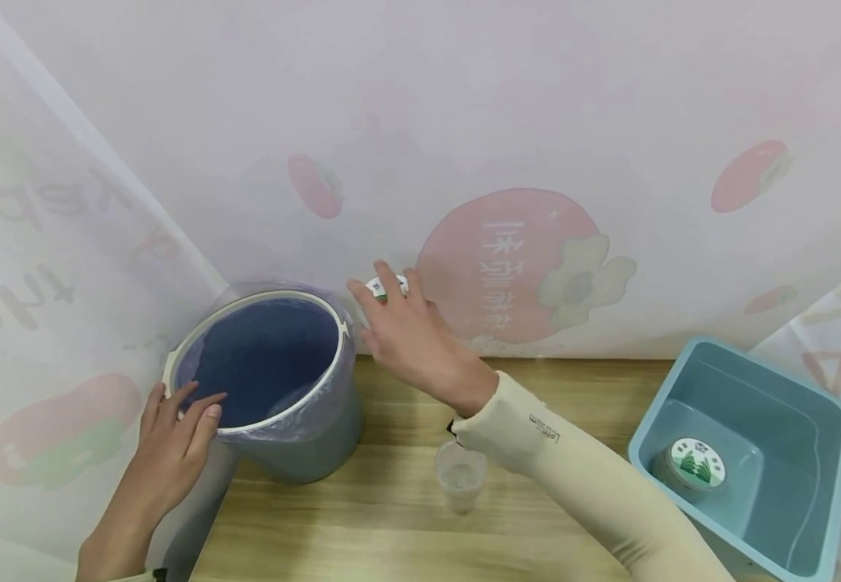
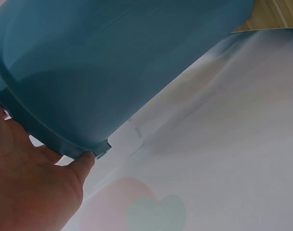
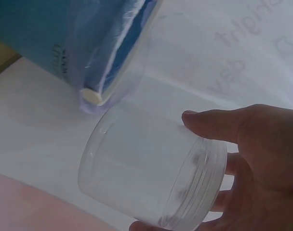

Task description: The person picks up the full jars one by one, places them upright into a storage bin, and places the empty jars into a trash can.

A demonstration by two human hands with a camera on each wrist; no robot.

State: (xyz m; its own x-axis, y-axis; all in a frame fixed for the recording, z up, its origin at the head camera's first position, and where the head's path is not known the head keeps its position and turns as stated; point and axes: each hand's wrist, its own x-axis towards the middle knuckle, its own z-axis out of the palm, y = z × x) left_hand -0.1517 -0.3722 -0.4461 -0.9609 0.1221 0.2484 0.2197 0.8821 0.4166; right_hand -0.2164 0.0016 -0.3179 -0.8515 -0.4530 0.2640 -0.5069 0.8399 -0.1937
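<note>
My right hand point(image 1: 413, 343) grips a clear plastic jar point(image 3: 141, 168) from its lid end, with thumb and fingers spread around it. A white printed top point(image 1: 376, 286) shows between those fingers. The jar is beside the bin's right rim and outside the bin. At the near left of the blue-grey bin point(image 1: 304, 453), my left hand point(image 1: 169, 453) rests on the rim, several fingers extending over the opening. From the left wrist, that hand point(image 2: 31, 187) touches the bin's rim edge point(image 2: 35, 130). A clear liner point(image 1: 347, 356) hangs over the rim.
On the wooden table point(image 1: 362, 525) stands a small clear container point(image 1: 461, 473), near the right sleeve. A teal tub point(image 1: 743, 517) at the right holds a jar with a white and green lid point(image 1: 696, 463). Printed sheeting point(image 1: 536, 97) forms walls behind and at both sides.
</note>
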